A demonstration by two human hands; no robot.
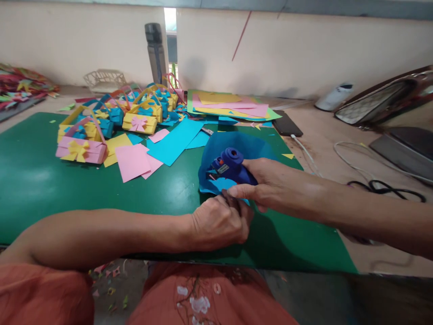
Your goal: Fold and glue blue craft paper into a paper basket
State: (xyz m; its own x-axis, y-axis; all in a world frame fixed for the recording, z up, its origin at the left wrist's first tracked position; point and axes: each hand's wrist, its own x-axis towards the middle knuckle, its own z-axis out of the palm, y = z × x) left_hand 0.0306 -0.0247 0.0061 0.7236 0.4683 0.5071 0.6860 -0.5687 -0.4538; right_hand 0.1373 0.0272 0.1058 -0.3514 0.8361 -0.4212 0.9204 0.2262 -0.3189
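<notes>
I record both hands at work above a green board (162,194), close together and slightly overlapping in my view. The right hand (260,180) is wrapped around a dark blue hand tool (232,164), which carries a pale label and a round opening at its upper end. The left hand (219,221) is curled into a fist just below and to the left of it, gripping the near side of a curved blue sheet (241,141); its fingertips are hidden, so I cannot tell how much of the sheet they pinch. The sheet rises behind the tool and partly surrounds it. I cannot confirm whether tool and paper touch.

Beyond the left hand, off to its left, I find loose pink pieces (131,162) and a flat blue rectangle (177,140). Farther out that way stands a group of small handled paper baskets (142,123), several with bows; the nearest is a pink basket (96,153) with a yellow bow. Straight beyond the hands lies a stack of coloured sheets (233,108). Beyond the right hand, I note a dark phone (287,124) with a white cable (306,149) attached. Past the right forearm lies a black cord (389,188), loosely looped.
</notes>
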